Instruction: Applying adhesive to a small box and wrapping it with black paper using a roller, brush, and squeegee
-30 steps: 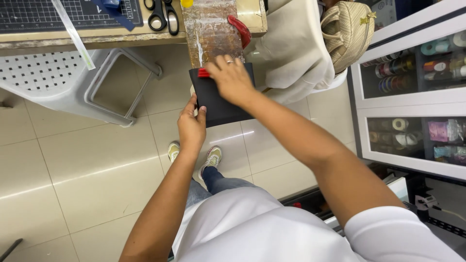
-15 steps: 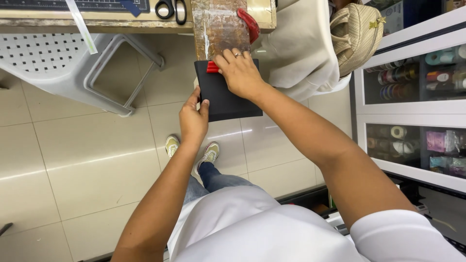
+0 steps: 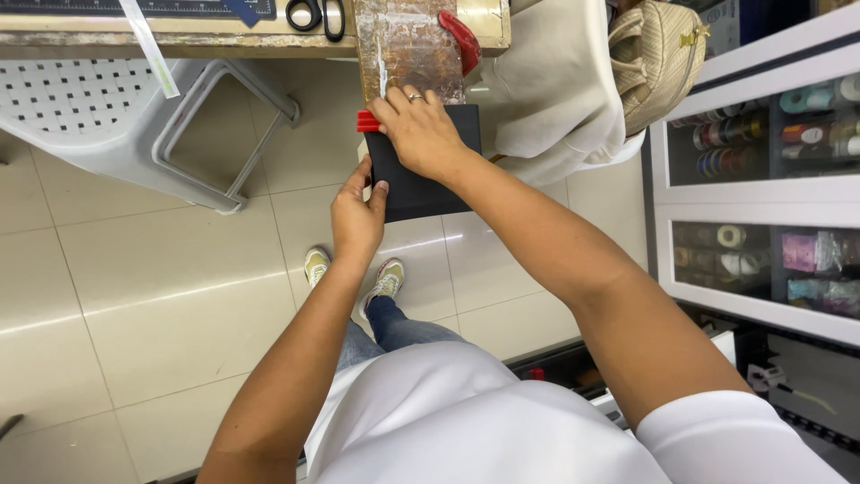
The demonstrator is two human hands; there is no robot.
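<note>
A black flat box (image 3: pixel 421 184) with a red part (image 3: pixel 368 121) at its upper left corner is held out over the floor, below a worn board (image 3: pixel 410 49) that juts from the worktable. My left hand (image 3: pixel 356 215) grips the box at its lower left edge. My right hand (image 3: pixel 419 133) lies flat on top of the box, fingers pointing toward the red part; a ring shows on one finger.
Black scissors (image 3: pixel 315 14) and a ruler strip (image 3: pixel 148 49) lie on the worktable (image 3: pixel 179 40). A red tool (image 3: pixel 459 38) rests on the board. A white plastic chair (image 3: pixel 116 116) stands left. A beige cloth (image 3: pixel 555 90) and woven bag (image 3: pixel 658 58) hang right, beside a white cabinet (image 3: pixel 761 188) of ribbon rolls.
The view has shifted slightly. My right hand has slid a little up and left across the black box, toward the red part. My left hand keeps its grip.
</note>
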